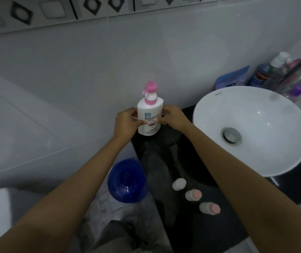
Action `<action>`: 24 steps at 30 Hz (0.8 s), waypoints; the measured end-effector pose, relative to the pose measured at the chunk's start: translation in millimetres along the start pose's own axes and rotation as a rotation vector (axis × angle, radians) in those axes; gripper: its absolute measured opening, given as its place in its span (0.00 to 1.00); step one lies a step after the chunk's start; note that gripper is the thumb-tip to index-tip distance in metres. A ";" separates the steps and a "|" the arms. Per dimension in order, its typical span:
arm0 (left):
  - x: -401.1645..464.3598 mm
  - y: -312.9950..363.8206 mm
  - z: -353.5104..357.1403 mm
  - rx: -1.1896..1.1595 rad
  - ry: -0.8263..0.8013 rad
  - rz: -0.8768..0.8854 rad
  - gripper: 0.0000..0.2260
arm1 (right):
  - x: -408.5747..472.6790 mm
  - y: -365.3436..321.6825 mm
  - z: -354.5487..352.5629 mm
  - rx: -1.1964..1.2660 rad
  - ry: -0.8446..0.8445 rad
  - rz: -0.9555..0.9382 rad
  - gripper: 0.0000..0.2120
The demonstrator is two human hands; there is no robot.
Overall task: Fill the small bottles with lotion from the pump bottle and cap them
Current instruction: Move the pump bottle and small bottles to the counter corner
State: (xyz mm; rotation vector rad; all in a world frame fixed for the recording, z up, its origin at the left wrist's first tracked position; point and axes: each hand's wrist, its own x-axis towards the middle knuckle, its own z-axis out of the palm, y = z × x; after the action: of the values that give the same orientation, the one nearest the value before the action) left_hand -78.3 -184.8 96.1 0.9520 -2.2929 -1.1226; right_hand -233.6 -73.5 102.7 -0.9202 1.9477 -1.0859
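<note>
both hands' grip clasping pump bottle [150,114] upright | black bench [191,225] | white basin [252,132] right | three small bottles [193,195] lying near | grey tiled wall [73,70]

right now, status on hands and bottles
Left hand and right hand both grip white pump bottle with pink pump. Three small white bottles capped, untouched on black counter. Nothing blocking.

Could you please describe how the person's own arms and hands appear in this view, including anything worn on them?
Both forearms are bare for their whole visible length; no sleeve edge comes into frame. The left hand and the right hand are bare too: no gloves, and no watch, bracelet or ring that I can make out. The dim light and blur would hide finer marks.
</note>
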 end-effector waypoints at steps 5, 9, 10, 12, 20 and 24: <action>11.0 -10.1 2.5 -0.041 0.029 -0.034 0.18 | 20.0 1.4 6.1 0.007 -0.002 -0.014 0.20; 14.6 -16.2 6.6 -0.058 0.047 -0.061 0.19 | 28.7 3.4 8.2 -0.011 -0.011 -0.024 0.22; 15.8 -17.3 7.3 -0.061 0.052 -0.070 0.19 | 30.2 3.9 8.9 -0.005 -0.006 -0.025 0.22; 18.3 -19.2 7.8 -0.061 0.063 -0.078 0.19 | 33.7 4.3 9.6 0.017 0.004 -0.025 0.22; 17.1 -20.8 7.0 -0.036 0.060 -0.051 0.20 | 33.6 9.0 10.6 0.062 0.040 0.013 0.22; 12.9 -21.5 6.7 -0.065 0.037 -0.069 0.20 | 14.1 7.2 5.8 0.103 0.151 0.110 0.29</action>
State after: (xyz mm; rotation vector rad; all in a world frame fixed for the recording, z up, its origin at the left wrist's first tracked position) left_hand -82.7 -200.2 75.8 1.0255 -2.1960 -1.1897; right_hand -237.4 -84.7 90.6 -0.6848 2.0174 -1.2088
